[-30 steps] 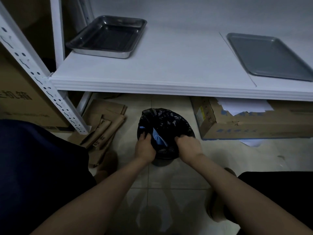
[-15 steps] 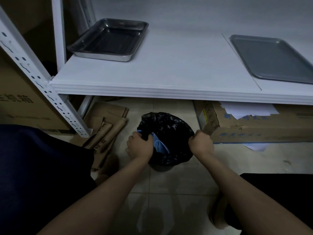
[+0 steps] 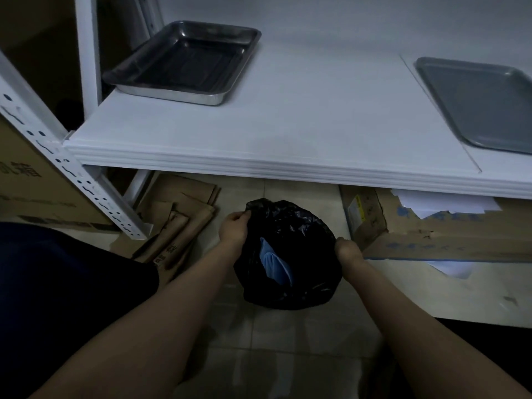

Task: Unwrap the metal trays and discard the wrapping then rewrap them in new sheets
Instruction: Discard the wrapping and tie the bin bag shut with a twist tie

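Bag mouth: the black bin bag [image 3: 288,254] is held apart by the left hand [image 3: 233,228] at 10 o'clock and the right hand [image 3: 347,250] at 3; blue wrapping [image 3: 273,262] fills its middle.
Overhead: the white shelf [image 3: 288,133] edge juts above the bag.
Right: a cardboard box [image 3: 431,234] crowds 2 o'clock.
Left: flattened cardboard [image 3: 175,223] and the rack upright [image 3: 74,180] at 9.
Near side: bare floor tiles [image 3: 273,341] between the forearms.

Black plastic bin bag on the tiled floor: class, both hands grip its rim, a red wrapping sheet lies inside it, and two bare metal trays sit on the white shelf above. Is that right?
One detail is wrong. The head view shows the wrapping sheet inside the black plastic bin bag is blue, not red. The left hand and right hand do grip its rim, and the deep metal tray and flat metal tray sit bare on the white shelf.
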